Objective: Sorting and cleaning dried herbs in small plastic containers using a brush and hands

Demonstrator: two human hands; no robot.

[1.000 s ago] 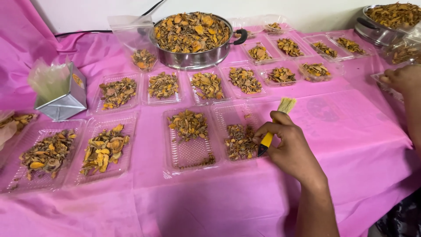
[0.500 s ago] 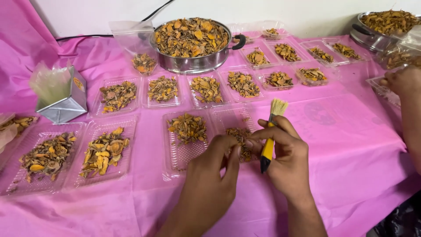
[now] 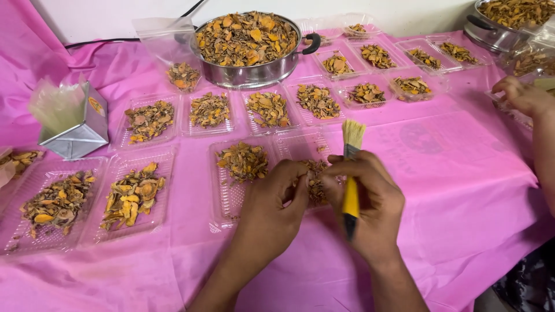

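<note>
My right hand (image 3: pixel 370 202) grips a small brush (image 3: pixel 350 167) with a yellow and black handle, its pale bristles pointing up and away. My left hand (image 3: pixel 272 211) sits beside it, fingertips pinched over the dried orange-brown slices (image 3: pixel 315 182) in a clear plastic tray (image 3: pixel 300 144). Both hands hover over that tray's near end. A neighbouring clear tray (image 3: pixel 228 199) to the left holds another heap of slices (image 3: pixel 244 162).
A steel pan (image 3: pixel 248 43) heaped with dried slices stands at the back, with rows of filled clear trays around it. A silver box (image 3: pixel 72 124) of plastic bags is left. Another person's hand (image 3: pixel 523 95) works at the right by a second pan (image 3: pixel 509 20). Pink cloth covers the table.
My left hand has come into view and reached the slices in the tray beside my right hand. The brush has swung upright, and my right hand has pulled slightly nearer.
</note>
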